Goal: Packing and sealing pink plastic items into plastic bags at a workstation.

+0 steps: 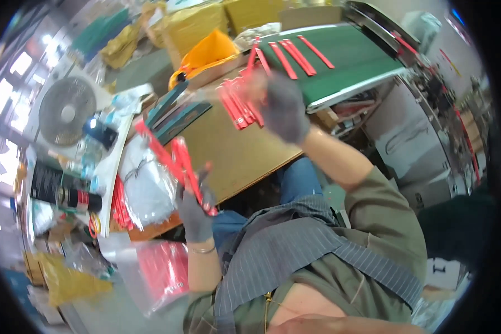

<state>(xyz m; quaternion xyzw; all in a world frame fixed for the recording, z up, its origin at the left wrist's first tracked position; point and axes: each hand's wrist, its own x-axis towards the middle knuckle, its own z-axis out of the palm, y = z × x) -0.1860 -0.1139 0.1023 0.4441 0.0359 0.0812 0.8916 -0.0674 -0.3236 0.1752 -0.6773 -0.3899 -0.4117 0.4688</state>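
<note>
In my left hand [196,214], gloved in grey, are a few long, narrow red packets [179,158], closed between fingers and thumb. They fan out upward and to the left. My right hand [284,108], in the same kind of glove, reaches over the far side of the brown table board [228,150]. Its fingers are smeared by motion at a heap of similar red packets [237,106], so I cannot make out whether they grip one. More slim red packets [299,57] lie spaced out on a green conveyor belt [348,64] beyond my right hand.
Dark teal box pieces [175,119] lie at the board's left edge, beside a clear bag of white material [147,186]. A white shelf [114,178] holds bottles and a fan [67,111]. An orange bag [209,53] stands behind. A plastic bag of red packets [164,270] sits lower left.
</note>
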